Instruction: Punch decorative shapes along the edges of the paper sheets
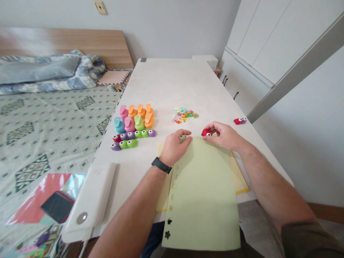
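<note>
A pale green paper sheet [204, 197] hangs over the near table edge, with small shapes punched along its left side and a few holes at its top left. My left hand [174, 146], wearing a dark wristband [161, 165], holds the sheet's top left edge, with thumb and index finger curled around it. At the top edge, right of the middle, my right hand [225, 134] grips a small red craft punch [205, 132] between thumb and fingers. Beneath the sheet lies a yellow-edged paper or folder [240, 175], mostly covered.
Several colourful craft punches [134, 122] stand in rows at left. Loose paper cut-outs [184, 114] form a pile beyond my hands. Two small punches [240, 121] sit near the right edge. A white device [91, 197] lies front left; a dark phone [57, 206] is beside the table.
</note>
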Demonstrator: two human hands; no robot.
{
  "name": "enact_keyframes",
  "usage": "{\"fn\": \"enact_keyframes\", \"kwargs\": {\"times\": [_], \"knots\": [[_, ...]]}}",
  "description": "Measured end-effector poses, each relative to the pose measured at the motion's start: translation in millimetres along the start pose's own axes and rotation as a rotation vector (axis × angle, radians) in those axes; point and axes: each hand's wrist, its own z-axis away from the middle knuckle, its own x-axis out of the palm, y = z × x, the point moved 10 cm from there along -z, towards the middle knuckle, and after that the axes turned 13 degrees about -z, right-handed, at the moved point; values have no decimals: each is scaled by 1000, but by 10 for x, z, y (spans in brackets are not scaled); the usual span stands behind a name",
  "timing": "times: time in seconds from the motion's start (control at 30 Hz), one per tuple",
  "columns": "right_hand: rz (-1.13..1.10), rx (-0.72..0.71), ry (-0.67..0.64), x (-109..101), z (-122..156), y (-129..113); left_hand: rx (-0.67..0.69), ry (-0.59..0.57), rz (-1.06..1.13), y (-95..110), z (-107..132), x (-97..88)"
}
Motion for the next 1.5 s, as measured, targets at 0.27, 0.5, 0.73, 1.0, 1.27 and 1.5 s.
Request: {"fn": "enact_keyframes", "kwargs": {"times": [0.27, 0.5, 0.73, 1.0, 1.27, 1.5], "knots": [[-32, 5, 8, 15, -9, 85, 11, -8, -8, 30, 15, 8], [-131, 24, -5, 68, -30, 181, 27, 1, -22, 63, 19, 4], [-97, 34, 6, 60, -23, 224, 20, -13, -17, 76, 40, 9], [-65, 29, -2, 73, -21, 210, 10, -10, -21, 42, 32, 17], [-57, 15, -30, 92, -12, 162, -4, -7, -19, 11, 16, 6], [-134, 31, -98, 166, -8, 213, -7, -11, -14, 11, 16, 9]]}}
